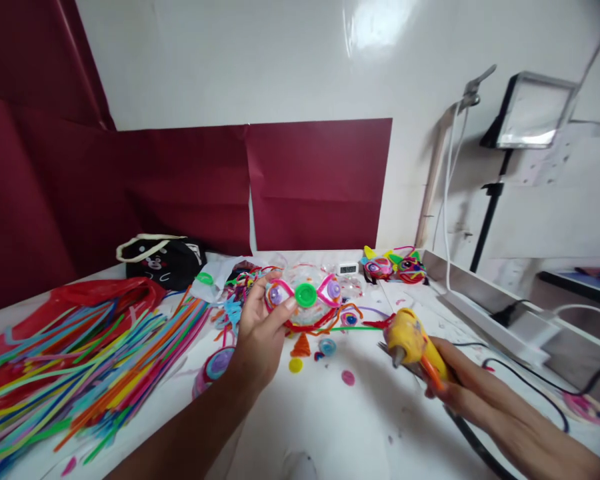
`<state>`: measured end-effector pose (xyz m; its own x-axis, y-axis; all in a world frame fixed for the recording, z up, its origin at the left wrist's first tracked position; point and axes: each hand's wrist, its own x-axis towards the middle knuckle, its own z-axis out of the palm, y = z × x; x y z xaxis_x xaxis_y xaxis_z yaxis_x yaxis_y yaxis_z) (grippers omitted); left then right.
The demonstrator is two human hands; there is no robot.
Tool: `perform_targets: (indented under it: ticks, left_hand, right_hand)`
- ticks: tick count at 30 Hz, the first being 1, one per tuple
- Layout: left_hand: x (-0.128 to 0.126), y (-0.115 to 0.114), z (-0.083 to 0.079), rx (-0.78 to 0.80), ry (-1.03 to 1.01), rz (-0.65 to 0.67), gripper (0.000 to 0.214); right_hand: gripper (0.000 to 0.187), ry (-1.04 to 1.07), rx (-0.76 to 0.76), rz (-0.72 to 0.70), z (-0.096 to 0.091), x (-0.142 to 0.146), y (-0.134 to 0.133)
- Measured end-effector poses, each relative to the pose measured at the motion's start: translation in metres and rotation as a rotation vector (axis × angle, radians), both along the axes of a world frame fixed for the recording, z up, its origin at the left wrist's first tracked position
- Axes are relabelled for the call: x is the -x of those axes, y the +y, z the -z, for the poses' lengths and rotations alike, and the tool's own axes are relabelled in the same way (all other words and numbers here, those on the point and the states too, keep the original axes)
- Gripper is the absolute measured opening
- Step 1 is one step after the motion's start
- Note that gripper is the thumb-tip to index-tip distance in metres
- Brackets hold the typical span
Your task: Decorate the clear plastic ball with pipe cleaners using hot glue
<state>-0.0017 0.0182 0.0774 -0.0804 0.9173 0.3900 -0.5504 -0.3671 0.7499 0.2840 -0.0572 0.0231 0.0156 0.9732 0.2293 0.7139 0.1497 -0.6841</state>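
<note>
My left hand (257,333) holds up a clear plastic craft face (307,297) with purple eyes, pink pipe-cleaner outlines, a green cap as nose and a red pipe-cleaner edge below. Its fingers are closed round the left side of the piece. My right hand (463,387) grips a yellow hot glue gun (413,341) with an orange trigger; the metal nozzle points down and left, a short way right of the craft face. A black cord runs from the gun back past my right wrist.
A big pile of coloured pipe cleaners (80,373) lies at left on red plastic. A black bag (163,259), small caps and discs (325,347), a small digital clock (349,268) and finished masks (395,265) lie on the white table (340,427). A lamp stand (495,207) and power strip (510,323) are at right.
</note>
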Motion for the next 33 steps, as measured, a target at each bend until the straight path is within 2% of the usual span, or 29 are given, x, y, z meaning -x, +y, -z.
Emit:
perform_targets:
  ticks: [3,7,10,16,20,25,29,33]
  left_hand:
    - [-0.001,-0.002,-0.001,0.003,-0.002,-0.023,0.047]
    - [-0.002,-0.005,-0.003,0.017,-0.020,-0.045,0.048]
    - [-0.002,-0.008,-0.006,0.007,-0.012,-0.046,0.049]
    - [-0.001,-0.012,-0.005,-0.053,0.044,-0.023,0.049]
    - [0.000,-0.015,-0.002,-0.089,0.086,-0.003,0.048]
    - [0.000,-0.022,-0.003,-0.122,0.084,0.034,0.049]
    - [-0.002,-0.028,-0.007,-0.117,0.099,0.021,0.050]
    - [-0.004,-0.032,-0.009,-0.128,0.111,0.009,0.049]
  right_hand:
    - [0.058,0.143,0.090,-0.090,-0.003,0.000,-0.001]
    - [0.050,0.264,0.049,-0.131,-0.014,0.013,-0.005]
    - [0.040,0.292,0.069,-0.236,-0.025,0.028,-0.005]
    - [0.022,0.488,-0.025,-0.341,-0.041,0.044,-0.002]
    - [0.021,0.593,-0.088,-0.305,-0.051,0.048,0.000]
    - [0.026,0.571,-0.177,-0.219,-0.072,0.051,0.002]
    - [0.024,0.466,-0.260,-0.239,-0.087,0.052,0.003]
    - [0.021,0.385,-0.287,-0.249,-0.094,0.052,0.002]
